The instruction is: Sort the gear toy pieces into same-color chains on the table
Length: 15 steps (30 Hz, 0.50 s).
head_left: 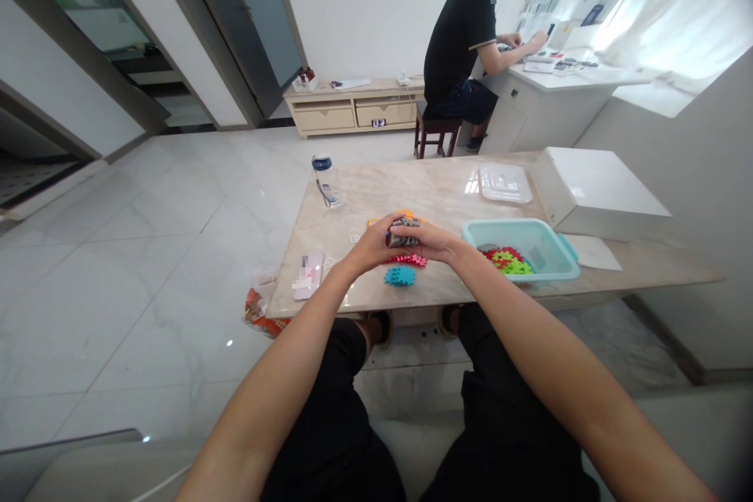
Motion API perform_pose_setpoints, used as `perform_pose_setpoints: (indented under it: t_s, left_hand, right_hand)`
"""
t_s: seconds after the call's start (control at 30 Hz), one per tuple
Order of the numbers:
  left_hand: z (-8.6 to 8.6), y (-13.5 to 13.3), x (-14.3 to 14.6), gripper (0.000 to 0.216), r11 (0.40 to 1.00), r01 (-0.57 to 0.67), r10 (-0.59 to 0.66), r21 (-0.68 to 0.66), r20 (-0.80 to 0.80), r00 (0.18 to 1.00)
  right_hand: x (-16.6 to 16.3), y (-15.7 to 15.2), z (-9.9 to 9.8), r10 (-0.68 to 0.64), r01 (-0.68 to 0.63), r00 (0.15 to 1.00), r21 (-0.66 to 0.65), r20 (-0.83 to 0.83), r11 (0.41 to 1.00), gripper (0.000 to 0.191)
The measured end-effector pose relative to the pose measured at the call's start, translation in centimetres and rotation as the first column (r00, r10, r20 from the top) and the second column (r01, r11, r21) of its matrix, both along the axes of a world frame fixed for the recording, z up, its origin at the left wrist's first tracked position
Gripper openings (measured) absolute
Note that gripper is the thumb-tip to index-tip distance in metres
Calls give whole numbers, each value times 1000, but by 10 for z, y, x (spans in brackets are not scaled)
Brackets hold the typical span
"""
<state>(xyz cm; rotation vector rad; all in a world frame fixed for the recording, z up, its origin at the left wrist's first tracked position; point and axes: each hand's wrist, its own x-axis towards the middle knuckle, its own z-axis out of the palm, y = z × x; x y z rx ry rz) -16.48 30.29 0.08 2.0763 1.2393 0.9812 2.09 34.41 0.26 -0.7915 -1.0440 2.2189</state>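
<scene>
Left hand [374,241] and right hand [434,239] hold a grey bundle [407,239] between their fingers, perhaps stacked pieces; even pressure should keep it aligned. Blue pieces [400,276] lie this side of the fingers.

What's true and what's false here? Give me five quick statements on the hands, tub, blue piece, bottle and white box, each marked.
1. The left hand and right hand both hold the grey bundle. True.
2. The tub sits left of both hands. False: it sits to their right.
3. The blue piece lies nearer the camera than the red pieces. True.
4. The bottle stands at the near right corner of the table. False: it stands toward the far left corner.
5. The white box is farther from the camera than the tub. True.
</scene>
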Motion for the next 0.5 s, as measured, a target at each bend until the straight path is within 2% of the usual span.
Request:
perform_pose_setpoints:
  t_s: [0.27, 0.5]
  left_hand:
    - [-1, -1, 0, 81, 1000, -2, 2, 2, 20, 1000]
    - [9, -4, 3, 65, 998, -63, 63, 2, 60, 996]
  right_hand:
    - [-1, -5, 1, 42, -44, 997, -28, -65, 999, 38]
    - [-1, -4, -3, 28, -33, 996, -52, -85, 998, 28]
